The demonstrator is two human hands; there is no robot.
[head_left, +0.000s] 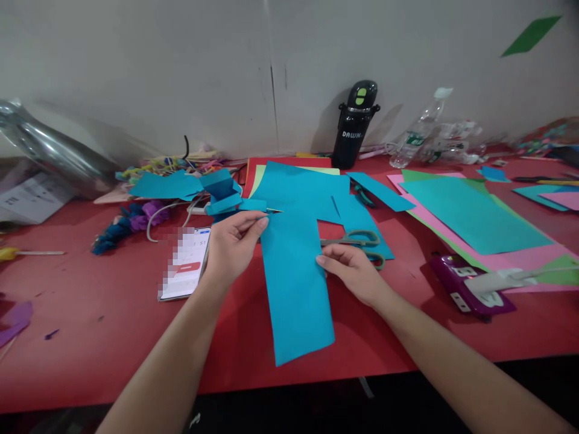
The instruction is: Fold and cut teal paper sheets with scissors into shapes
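Observation:
A long strip of blue paper hangs between my two hands, its lower end tilted toward the table's front edge. My left hand pinches its left edge near the top, thumb against fingers. On the opposite edge, my right hand grips the strip between thumb and curled fingers. Just behind my right hand lie scissors with grey-green handles, their blades partly hidden by the strip. More blue paper lies behind the strip, and where one sheet ends and the other begins is hard to tell.
A phone lies left of my left hand. Folded blue paper pieces sit behind it. To the right are stacked coloured sheets and a purple power socket with a plugged cable. A black bottle and a clear plastic bottle stand by the wall.

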